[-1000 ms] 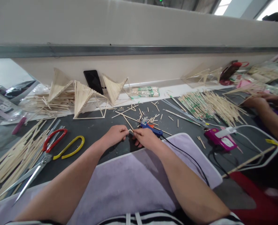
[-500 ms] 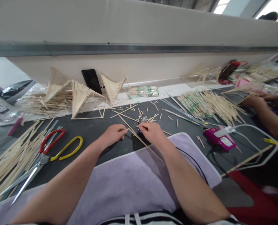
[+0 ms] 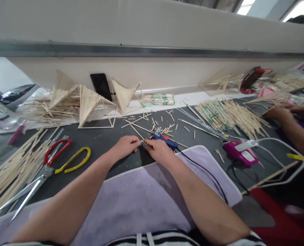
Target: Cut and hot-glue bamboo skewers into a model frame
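My left hand (image 3: 127, 145) is closed in a pinch at the centre of the dark table, its fingertips on a thin pale wooden stick (image 3: 142, 141). Just to its right, my right hand (image 3: 156, 149) pinches the same spot, thumb and forefinger almost touching the left fingertips. Most of what they hold is hidden by the fingers. Behind the right hand lies a blue glue gun (image 3: 172, 142) with an orange trigger, its cord running right. Short cut stick pieces (image 3: 167, 130) are scattered around its nozzle.
Scissors (image 3: 47, 171) with red and yellow handles lie open at left beside long sticks (image 3: 16, 164). Stick frames (image 3: 90, 106) and a phone (image 3: 101, 87) stand behind. At right are stick bundles (image 3: 226, 116), a purple power block (image 3: 240, 153) and another person's arm (image 3: 292, 126).
My right hand has moved left to meet my left fingertips, uncovering the glue gun. The long stick that slanted across the purple cloth no longer shows there.
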A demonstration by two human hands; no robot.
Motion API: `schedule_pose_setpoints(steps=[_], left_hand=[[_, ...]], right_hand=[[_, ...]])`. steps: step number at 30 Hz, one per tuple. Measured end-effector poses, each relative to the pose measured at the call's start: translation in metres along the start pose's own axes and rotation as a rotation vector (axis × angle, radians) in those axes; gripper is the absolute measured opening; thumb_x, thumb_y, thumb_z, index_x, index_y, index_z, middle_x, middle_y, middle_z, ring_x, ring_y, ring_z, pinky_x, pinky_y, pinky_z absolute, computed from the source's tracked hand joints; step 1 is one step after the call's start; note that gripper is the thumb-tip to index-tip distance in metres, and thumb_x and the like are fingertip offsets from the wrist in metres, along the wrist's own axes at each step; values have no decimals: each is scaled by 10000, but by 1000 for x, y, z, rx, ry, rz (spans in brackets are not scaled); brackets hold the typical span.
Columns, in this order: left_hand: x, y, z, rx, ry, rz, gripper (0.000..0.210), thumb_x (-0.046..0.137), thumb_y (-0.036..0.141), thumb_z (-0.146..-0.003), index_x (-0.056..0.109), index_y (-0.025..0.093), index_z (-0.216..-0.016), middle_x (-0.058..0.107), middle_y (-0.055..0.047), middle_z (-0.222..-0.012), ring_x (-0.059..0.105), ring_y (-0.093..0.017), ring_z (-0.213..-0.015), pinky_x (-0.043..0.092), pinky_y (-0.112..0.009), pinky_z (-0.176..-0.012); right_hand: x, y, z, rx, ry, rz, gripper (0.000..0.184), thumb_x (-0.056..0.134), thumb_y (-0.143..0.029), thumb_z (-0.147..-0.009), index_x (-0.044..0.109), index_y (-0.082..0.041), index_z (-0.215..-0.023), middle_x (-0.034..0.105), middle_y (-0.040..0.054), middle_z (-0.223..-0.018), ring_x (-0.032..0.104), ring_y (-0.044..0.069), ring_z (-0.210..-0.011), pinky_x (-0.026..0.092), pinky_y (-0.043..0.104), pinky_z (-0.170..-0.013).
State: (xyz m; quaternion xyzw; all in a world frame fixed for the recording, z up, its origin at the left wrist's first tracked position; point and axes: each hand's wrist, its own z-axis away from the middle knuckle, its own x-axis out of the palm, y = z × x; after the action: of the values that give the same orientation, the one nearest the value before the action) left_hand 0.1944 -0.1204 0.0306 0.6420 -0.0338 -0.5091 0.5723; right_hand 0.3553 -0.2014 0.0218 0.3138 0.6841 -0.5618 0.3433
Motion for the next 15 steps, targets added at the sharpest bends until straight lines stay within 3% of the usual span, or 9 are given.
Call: schedule_pose_setpoints(steps=[15], left_hand=[[1, 2, 1, -14, 21, -21, 252, 445, 337, -754, 549, 173, -594, 539, 23, -508, 427, -92, -457, 305, -214, -483]], right_hand=[[11, 5, -4, 7, -14, -117, 248, 418, -107, -797, 651, -184, -833, 661, 11, -736, 574, 122, -699, 352, 195, -611]])
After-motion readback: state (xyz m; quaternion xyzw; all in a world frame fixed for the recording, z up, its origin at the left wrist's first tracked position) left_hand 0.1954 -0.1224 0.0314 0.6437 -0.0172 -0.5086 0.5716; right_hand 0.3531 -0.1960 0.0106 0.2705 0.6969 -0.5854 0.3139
